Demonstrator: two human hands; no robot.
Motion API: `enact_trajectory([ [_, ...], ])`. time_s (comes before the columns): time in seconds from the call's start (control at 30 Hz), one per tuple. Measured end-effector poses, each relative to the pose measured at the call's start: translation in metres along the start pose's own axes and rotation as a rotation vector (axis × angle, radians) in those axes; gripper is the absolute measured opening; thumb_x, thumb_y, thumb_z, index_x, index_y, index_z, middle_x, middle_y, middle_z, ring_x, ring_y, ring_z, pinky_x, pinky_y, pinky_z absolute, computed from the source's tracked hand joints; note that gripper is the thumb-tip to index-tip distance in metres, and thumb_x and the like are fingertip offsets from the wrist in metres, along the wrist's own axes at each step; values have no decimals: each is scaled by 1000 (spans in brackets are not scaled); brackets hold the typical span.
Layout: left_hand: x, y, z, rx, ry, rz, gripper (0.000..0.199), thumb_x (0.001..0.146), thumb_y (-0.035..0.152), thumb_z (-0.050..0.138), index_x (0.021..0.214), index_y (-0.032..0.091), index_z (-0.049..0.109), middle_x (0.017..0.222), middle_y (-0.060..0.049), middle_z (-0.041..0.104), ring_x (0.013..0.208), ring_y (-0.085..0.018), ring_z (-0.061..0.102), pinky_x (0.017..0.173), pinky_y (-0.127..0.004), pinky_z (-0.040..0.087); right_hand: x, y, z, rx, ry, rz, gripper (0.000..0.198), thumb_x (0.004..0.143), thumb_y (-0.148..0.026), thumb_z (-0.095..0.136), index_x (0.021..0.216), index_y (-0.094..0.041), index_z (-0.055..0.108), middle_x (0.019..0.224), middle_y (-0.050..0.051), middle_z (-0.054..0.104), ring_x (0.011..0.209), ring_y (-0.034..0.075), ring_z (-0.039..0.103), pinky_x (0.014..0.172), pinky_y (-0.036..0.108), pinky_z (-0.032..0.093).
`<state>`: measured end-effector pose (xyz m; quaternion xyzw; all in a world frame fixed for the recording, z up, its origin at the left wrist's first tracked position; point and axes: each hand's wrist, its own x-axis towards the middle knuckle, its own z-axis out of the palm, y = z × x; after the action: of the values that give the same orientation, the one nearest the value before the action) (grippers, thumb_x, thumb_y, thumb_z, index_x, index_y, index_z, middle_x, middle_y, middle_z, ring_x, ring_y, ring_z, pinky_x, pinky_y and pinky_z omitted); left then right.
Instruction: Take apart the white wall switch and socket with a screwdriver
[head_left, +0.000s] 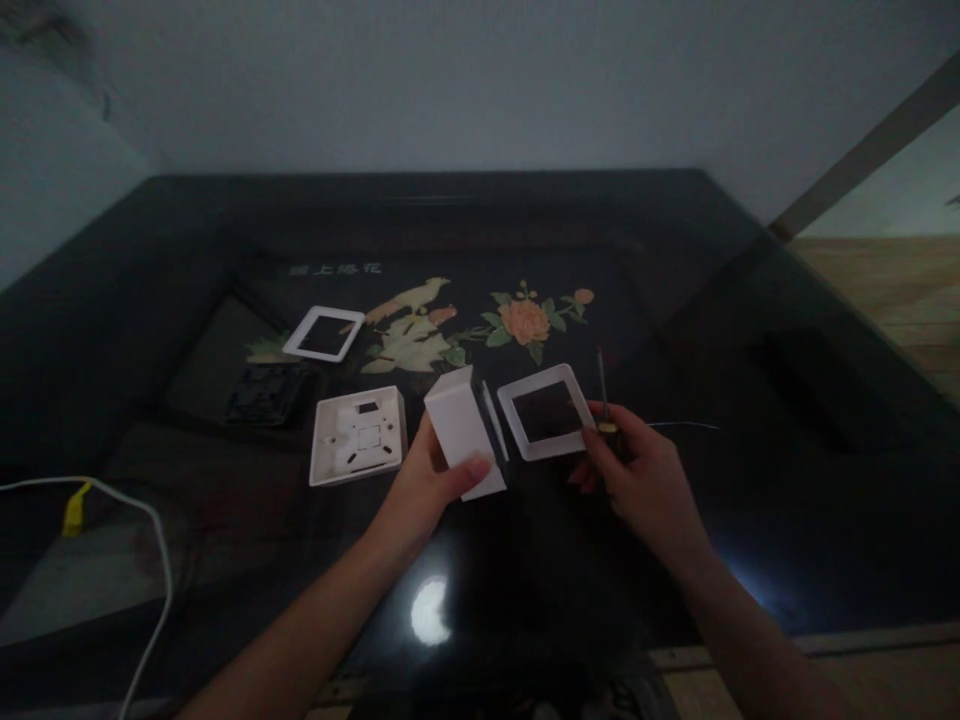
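Note:
My left hand [448, 475] is closed round a white wall box [461, 430], tilted on its side, with a dark layer and a pale plate along its right face. Fingers of my right hand [637, 465] pinch the lower right corner of a white square frame [510, 395]. That same hand also grips a screwdriver [602, 385], its thin shaft pointing up and away. Just left of my left hand lies a second white wall box [358, 437], its open side up, showing slots and holes inside. Farther back rests another white square frame [324, 334].
A black slotted part [266, 393] lies on the dark glossy table [555, 570], left of the white box. At the left edge runs a white cable [161, 550] with a yellow tag [75, 510]. A thin wire [686, 425] is right of my right hand. A wall [420, 90] stands behind the table.

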<state>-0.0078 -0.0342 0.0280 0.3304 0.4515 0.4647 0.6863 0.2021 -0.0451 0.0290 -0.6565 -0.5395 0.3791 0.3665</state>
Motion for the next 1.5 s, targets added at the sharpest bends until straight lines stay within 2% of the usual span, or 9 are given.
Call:
enact_trajectory([
  [0.27, -2, 8, -4, -220, -48, -75, 106, 55, 42, 94, 145, 25, 41, 125, -12, 68, 123, -37, 59, 107, -49, 46, 41, 8, 7, -135, -266, -32, 37, 89, -35, 47, 112, -12, 64, 51, -2, 62, 38, 16, 61, 36, 26, 50],
  [0.4, -5, 13, -2, -275, -107, -70, 129, 52, 26, 95, 154, 35, 18, 136, -8, 63, 130, -34, 54, 113, -49, 40, 54, 7, 11, -303, -147, -172, 37, 89, -31, 48, 117, -16, 66, 87, 9, 70, 65, 19, 69, 59, 33, 57],
  [0.5, -9, 15, -1, -258, -181, -59, 128, 55, 24, 94, 155, 38, 16, 140, -7, 59, 132, -33, 52, 115, -48, 37, 60, 12, 0, -442, -19, -255, 40, 89, -30, 48, 121, -13, 66, 109, 16, 62, 93, 27, 66, 83, 43, 54],
  [0.8, -10, 2, -4, -259, -269, -134, 106, 63, 47, 88, 151, 32, 31, 141, -10, 58, 136, -37, 45, 114, -51, 35, 64, 32, -16, -702, 42, -322, 42, 88, -18, 45, 124, -10, 66, 104, 20, 63, 97, 37, 60, 86, 54, 44],
  [1.03, -9, 4, -4, -73, -331, -86, 101, 63, 37, 89, 148, 36, 33, 146, -7, 51, 133, -34, 48, 105, -43, 41, 56, 20, -18, -494, 12, -254, 31, 93, -27, 45, 115, -16, 62, 112, 18, 63, 98, 31, 63, 84, 46, 49],
  [1.13, -8, 2, -8, 76, -410, -47, 103, 63, 30, 89, 147, 37, 31, 146, -7, 48, 129, -33, 50, 102, -41, 43, 47, 12, -20, -315, -129, -162, 25, 95, -34, 43, 110, -19, 57, 89, 8, 66, 70, 20, 65, 63, 34, 53],
  [1.23, -10, 1, -11, 167, -464, -74, 101, 65, 25, 88, 147, 38, 29, 139, -7, 53, 122, -30, 56, 99, -41, 45, 40, 7, -15, -124, -336, -52, 23, 97, -40, 42, 101, -21, 53, 72, -2, 63, 43, 11, 56, 40, 25, 45],
  [1.33, -16, 4, -8, 240, -490, -127, 103, 64, 25, 89, 146, 40, 27, 137, -7, 53, 118, -30, 57, 96, -41, 47, 36, 3, -6, 28, -449, 23, 24, 97, -43, 39, 97, -22, 50, 77, -2, 64, 38, 7, 50, 34, 21, 39],
  [1.5, -25, 7, 0, 295, -475, -97, 105, 63, 25, 89, 145, 40, 25, 128, -7, 57, 110, -29, 61, 90, -39, 52, 33, -5, 2, 164, -509, 61, 27, 96, -40, 41, 109, -21, 54, 57, -9, 49, 37, 7, 45, 35, 19, 36],
])
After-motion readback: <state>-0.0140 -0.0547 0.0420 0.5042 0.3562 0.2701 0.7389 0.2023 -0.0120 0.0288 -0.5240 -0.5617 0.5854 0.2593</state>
